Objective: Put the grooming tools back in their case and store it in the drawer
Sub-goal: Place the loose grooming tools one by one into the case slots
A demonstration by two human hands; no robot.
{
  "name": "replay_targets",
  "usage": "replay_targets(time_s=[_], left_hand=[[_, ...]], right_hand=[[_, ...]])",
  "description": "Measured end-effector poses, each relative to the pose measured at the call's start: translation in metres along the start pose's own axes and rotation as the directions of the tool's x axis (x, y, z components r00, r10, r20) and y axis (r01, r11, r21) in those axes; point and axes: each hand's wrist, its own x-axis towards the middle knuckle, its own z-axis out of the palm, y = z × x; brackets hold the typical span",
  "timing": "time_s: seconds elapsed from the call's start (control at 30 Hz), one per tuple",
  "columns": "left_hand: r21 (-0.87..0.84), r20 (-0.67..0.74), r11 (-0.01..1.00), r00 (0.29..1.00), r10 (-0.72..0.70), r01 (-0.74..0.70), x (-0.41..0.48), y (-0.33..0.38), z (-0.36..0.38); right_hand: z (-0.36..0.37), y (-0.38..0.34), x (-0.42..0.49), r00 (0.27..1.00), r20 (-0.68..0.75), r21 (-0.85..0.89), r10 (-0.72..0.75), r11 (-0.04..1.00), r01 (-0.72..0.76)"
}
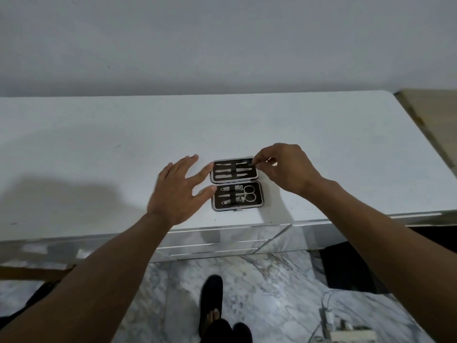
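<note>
Open case [236, 184] at frame centre on white top [99, 144], tools strapped in. Left hand [176, 189] spread, fingertips touching case's left edge; right hand [284, 167] pinching top tool's end. Case likely light, rigid; grasp by rims.

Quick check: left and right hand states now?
Left hand: open, fingertips at the case edge.
Right hand: fingers pinched at the case's far right corner; held item unclear.

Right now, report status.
Left hand open, fingertips at open case. Right hand pinching a tool at far half's right edge. Drawer unopened. Nothing obstructing.
</note>
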Motion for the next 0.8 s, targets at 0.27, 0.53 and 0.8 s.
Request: replay_targets(time_s=[0.27,0.53,0.8], left_hand=[[0.003,-0.015,1.000,1.000,0.006,-0.006,0.000,-0.001,-0.002],[0.009,-0.029,1.000,1.000,0.003,-0.003,-0.001,-0.001,0.000],[0.022,-0.041,1.000,0.999,0.009,-0.008,0.000,-0.001,0.000]], right_hand=[[-0.007,0.000,-0.001,0.999,-0.014,0.018,0.034,0.999,-0.033],[0.002,-0.014,0.007,1.000,0.016,0.007,0.024,1.000,-0.024],[0.012,-0.024,0.024,0.999,0.018,-0.047,0.030,0.998,-0.029]])
